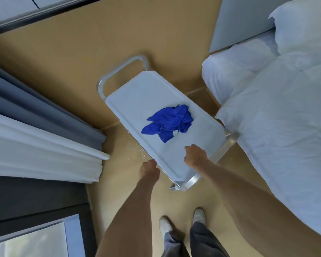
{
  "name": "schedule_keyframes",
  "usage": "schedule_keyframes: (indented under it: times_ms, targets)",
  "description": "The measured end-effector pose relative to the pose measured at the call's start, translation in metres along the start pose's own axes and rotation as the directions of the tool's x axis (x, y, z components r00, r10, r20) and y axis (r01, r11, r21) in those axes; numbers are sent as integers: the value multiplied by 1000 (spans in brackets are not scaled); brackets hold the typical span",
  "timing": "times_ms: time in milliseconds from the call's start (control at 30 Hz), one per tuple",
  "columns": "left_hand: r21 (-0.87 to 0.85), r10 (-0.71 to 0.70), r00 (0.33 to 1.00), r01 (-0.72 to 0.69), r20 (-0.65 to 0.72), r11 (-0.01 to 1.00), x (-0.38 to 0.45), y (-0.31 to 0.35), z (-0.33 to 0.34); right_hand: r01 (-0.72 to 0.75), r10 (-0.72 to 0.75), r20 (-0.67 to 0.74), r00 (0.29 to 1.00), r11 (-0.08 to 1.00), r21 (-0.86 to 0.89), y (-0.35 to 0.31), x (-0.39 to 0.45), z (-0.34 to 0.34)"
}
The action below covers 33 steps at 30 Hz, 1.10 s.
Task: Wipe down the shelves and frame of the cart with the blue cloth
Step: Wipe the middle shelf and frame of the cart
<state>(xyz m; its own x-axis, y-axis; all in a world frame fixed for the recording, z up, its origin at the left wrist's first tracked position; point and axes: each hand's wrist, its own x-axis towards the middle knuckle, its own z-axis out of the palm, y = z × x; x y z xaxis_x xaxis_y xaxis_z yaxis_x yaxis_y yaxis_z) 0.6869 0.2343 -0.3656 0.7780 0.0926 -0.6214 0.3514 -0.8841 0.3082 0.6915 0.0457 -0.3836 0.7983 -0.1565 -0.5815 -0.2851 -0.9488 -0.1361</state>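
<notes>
A view straight down from a person's head onto a narrow white cart (pixel 137 93) standing on a tan floor (pixel 63 58); the cart's top shelf is a long rectangle whose long axis runs from about 11 o'clock, where a looped metal handle (pixel 119 71) sticks out, to about 5 o'clock, where the near end meets the person; a crumpled blue cloth (pixel 168 122) lies loose on the middle of that shelf, bunched with its tails trailing toward 8 o'clock, touched by neither hand; the wiping has apparently not begun.

The left hand (pixel 150 166) sits at the shelf's left edge near the close end, fingers curled, though whether they grip the edge cannot be told; the right hand (pixel 195 154) is over the shelf just at 5 o'clock from the cloth, knuckles up and fingers bent under, holding nothing that can be seen; the hands seem placed to steady the cart and reach for the cloth.

A bed with white bedding (pixel 276 108) fills the 3 o'clock side; grey and white curtains (pixel 35 127) hang at 9 o'clock; two white shoes (pixel 165 227) show at 6 o'clock.
</notes>
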Motion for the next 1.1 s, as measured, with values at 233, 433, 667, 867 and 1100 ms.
schedule_keyframes:
  times_ms: [233, 433, 667, 867, 1100]
  targets:
    - [81, -64, 991, 73, -114, 994, 45, -12, -11, 75, -78, 130, 988, 997, 26, -38, 13, 55]
    - [153, 11, 998, -1, -64, 988, 93, 12, -6, 4, -4, 54, 999, 1000, 1, -49, 45, 73]
    - [297, 44, 999, -43, 4, 954, 180, 37, -23, -126, 121, 121, 985, 992, 33, -42, 103, 53]
    - [496, -145, 989, 109, 35, 862, 255, 57, -46, -191, 187, 113, 976, 981, 19, -59, 126, 53]
    - [593, -190, 980, 118, 61, 797, 287, 69, -48, -126, 126, 34, 991, 992, -15, -48, 166, 33]
